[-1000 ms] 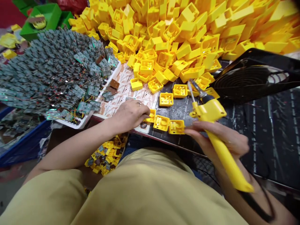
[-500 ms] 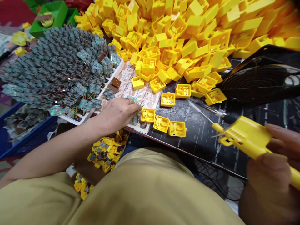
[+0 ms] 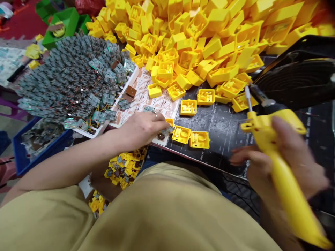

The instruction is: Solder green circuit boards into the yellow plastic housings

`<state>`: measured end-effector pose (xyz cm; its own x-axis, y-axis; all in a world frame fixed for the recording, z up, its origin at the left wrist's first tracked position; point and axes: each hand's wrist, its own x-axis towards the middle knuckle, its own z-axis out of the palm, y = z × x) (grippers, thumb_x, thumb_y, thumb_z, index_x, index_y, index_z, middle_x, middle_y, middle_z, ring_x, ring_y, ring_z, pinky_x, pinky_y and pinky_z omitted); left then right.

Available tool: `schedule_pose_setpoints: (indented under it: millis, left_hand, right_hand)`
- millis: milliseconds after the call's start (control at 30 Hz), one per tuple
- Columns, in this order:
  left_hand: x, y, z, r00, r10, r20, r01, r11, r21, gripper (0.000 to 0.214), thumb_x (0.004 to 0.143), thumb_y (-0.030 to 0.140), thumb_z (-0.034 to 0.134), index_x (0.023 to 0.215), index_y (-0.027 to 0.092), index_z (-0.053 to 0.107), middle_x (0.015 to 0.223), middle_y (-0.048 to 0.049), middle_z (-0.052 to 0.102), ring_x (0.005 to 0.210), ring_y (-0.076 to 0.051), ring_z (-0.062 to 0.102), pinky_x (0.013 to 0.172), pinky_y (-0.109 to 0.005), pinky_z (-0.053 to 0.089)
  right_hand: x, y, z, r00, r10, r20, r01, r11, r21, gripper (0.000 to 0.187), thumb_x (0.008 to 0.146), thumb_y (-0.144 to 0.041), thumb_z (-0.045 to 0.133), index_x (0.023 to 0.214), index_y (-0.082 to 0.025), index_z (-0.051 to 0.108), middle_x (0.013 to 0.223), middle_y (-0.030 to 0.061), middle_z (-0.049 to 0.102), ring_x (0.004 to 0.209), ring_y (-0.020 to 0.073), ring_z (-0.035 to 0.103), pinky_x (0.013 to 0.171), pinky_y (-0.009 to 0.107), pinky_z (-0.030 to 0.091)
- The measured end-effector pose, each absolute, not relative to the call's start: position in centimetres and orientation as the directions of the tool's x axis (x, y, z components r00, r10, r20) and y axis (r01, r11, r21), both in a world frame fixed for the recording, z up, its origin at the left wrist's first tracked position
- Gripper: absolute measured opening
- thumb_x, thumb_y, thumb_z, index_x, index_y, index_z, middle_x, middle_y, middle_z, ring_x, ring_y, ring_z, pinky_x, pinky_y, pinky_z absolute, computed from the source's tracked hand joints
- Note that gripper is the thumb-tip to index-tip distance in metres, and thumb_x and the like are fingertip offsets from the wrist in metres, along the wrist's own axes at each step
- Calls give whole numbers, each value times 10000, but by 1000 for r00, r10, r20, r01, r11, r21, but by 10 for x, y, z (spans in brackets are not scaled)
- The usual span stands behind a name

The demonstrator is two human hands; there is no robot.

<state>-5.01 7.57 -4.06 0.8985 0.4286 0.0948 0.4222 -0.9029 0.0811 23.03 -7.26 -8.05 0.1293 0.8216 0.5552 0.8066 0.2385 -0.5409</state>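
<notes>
On the bench: black mat (image 3: 222, 139) with "BENCH" printed over and over, two yellow plastic housings (image 3: 190, 138) lying side by side just right of the left hand, more a bit further up.
Left hand (image 3: 141, 130): fingers together, pinching a small circuit board (image 3: 164, 134) over the corner of a paper sheet (image 3: 157, 94), kinda blurry.
Paper sheet: brownish print all over, too small to read.
Right hand (image 3: 288, 160): wrapped tight around a yellow-handled tool (image 3: 277, 146), thin metal tip (image 3: 247, 97) pointing up, also blurry.
Behind: huge heap of yellow housings (image 3: 199, 35), plus loads of wired circuit boards piled on a white tray (image 3: 134, 75).
</notes>
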Motion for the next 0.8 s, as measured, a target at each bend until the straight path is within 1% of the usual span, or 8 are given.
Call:
schedule_pose_setpoints:
  millis: [67, 133, 300, 400, 467, 567, 667, 800]
  left_hand:
    - [-40, 71, -50, 918, 388, 82, 388, -922, 21, 279, 878, 72, 487, 1011, 186, 704, 931, -41, 735, 784, -172, 658, 678, -275, 480]
    - [-32, 70, -55, 917, 386, 102, 388, -922, 4, 257, 890, 83, 485, 1006, 170, 698, 871, -45, 726, 772, -179, 649, 683, -284, 485]
    - [-21, 82, -58, 883, 458, 101, 449, -888, 97, 201, 930, 176, 488, 882, 167, 683, 873, -65, 705, 873, -209, 632, 788, -331, 496]
    - [-17, 92, -60, 840, 536, 83, 455, -779, 431, 157, 917, 198, 496, 865, 164, 640, 970, -75, 700, 957, -202, 638, 868, -354, 509]
    - [-17, 100, -60, 789, 613, 41, 413, -580, 702, 117, 906, 210, 490, 872, 169, 594, 935, -61, 691, 879, -163, 654, 805, -309, 533]
    - [-19, 113, -50, 756, 652, -59, 357, -335, 872, 104, 899, 238, 484, 834, 184, 544, 781, -18, 656, 656, -116, 627, 631, -247, 513]
    - [-22, 118, -38, 855, 493, -162, 423, -481, 768, 72, 858, 217, 549, 815, 193, 600, 723, 7, 659, 624, -112, 618, 601, -230, 472]
    - [-21, 99, -47, 893, 439, -104, 447, -833, 325, 142, 879, 179, 536, 833, 181, 670, 704, -23, 681, 663, -164, 635, 678, -294, 467]
  right_hand:
    - [222, -60, -81, 39, 827, 561, 812, 302, -500, 445, 919, -205, 615, 1348, -282, 525, 677, -31, 666, 503, 122, 622, 508, 215, 513]
    - [218, -50, -85, -81, 842, 534, 784, 384, -487, 375, 903, -145, 616, 1246, -289, 564, 822, -16, 717, 640, 129, 678, 613, 214, 552]
    - [209, -32, -101, -281, 832, 479, 738, 507, -446, 412, 867, -379, 685, 1214, -244, 509, 1161, 101, 675, 1015, 251, 670, 904, 421, 551]
    - [197, -24, -109, -335, 816, 472, 734, 540, -413, 436, 872, -391, 679, 1223, -224, 482, 1093, 103, 679, 1010, 262, 657, 983, 496, 482]
    - [189, -20, -113, -325, 813, 483, 746, 534, -397, 404, 881, -370, 672, 1202, -216, 482, 1049, 91, 683, 960, 247, 663, 985, 492, 467]
    - [180, -19, -116, -305, 804, 510, 760, 528, -378, 318, 908, -290, 634, 1172, -211, 475, 989, 68, 689, 861, 204, 663, 881, 397, 505]
    - [177, -19, -119, -274, 799, 535, 780, 510, -363, 322, 909, -240, 625, 1189, -209, 470, 937, 55, 691, 812, 193, 660, 789, 345, 516]
    - [179, -18, -118, -256, 785, 564, 784, 510, -354, 411, 905, -350, 650, 1248, -213, 470, 953, 56, 707, 780, 193, 673, 828, 379, 531]
